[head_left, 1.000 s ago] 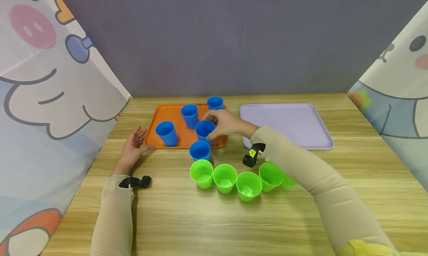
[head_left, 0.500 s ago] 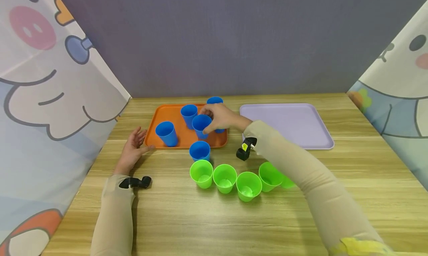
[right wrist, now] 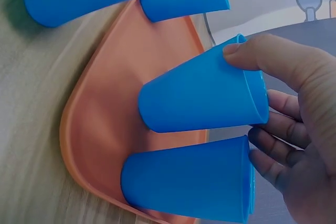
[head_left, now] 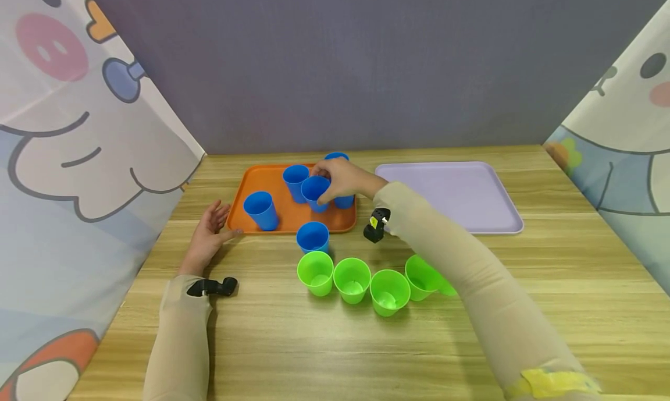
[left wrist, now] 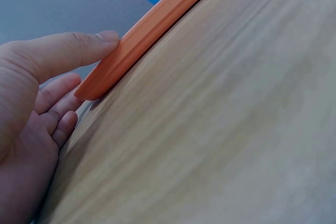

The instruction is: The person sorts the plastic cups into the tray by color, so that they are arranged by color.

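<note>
My right hand (head_left: 340,180) pinches a blue cup (head_left: 314,198) at its rim, low over the orange tray (head_left: 285,215). In the right wrist view the thumb lies on the outside of this cup (right wrist: 199,93). Beside it in that view stands another blue cup (right wrist: 184,179), close under the fingers; in the head view the hand partly hides that blue cup (head_left: 344,202). Two more blue cups stand on the tray, one at the back (head_left: 295,183) and one at front left (head_left: 262,210). My left hand (head_left: 206,238) touches the tray's front left corner, thumb against the rim, fingers loosely extended.
One blue cup (head_left: 313,238) stands on the table before the tray. Several green cups (head_left: 352,281) form a row nearer me, the rightmost partly behind my right sleeve. A lilac tray (head_left: 450,191) lies at right. A grey wall (head_left: 366,69) rises behind.
My right hand has moved the blue cup back and slightly left over the orange tray, closer to the back cup. The left hand stays at the tray corner.
</note>
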### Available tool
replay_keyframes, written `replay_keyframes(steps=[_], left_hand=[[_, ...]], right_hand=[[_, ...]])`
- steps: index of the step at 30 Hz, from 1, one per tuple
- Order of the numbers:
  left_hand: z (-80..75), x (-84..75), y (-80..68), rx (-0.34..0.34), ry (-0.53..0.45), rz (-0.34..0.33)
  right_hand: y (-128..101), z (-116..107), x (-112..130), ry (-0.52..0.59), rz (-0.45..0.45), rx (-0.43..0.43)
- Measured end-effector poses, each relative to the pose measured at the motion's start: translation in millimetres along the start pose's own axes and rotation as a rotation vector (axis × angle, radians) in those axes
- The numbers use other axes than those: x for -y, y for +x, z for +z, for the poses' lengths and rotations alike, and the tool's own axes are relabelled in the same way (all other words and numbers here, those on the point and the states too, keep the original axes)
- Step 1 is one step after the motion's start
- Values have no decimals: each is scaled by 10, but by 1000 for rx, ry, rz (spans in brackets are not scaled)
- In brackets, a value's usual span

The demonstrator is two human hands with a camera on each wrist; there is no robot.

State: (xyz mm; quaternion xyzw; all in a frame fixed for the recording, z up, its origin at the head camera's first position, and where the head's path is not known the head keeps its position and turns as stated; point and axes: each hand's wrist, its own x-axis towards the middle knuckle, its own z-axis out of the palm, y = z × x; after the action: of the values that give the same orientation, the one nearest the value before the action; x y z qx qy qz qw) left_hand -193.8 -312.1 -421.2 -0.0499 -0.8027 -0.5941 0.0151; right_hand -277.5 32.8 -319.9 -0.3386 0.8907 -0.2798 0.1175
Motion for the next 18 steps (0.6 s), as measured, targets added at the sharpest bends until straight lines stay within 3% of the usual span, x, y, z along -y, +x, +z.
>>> replay_keyframes(steps=[5, 11, 18], left_hand=[[-24, 46, 24, -4, -7, -3], [-79, 238, 93, -20, 13, -1], [-75, 254, 105, -22, 6, 15]], right_hand=[[35, 7, 7, -58, 25, 23], [50, 26, 37, -79, 55, 17], [57, 16, 32, -128, 65, 49]])
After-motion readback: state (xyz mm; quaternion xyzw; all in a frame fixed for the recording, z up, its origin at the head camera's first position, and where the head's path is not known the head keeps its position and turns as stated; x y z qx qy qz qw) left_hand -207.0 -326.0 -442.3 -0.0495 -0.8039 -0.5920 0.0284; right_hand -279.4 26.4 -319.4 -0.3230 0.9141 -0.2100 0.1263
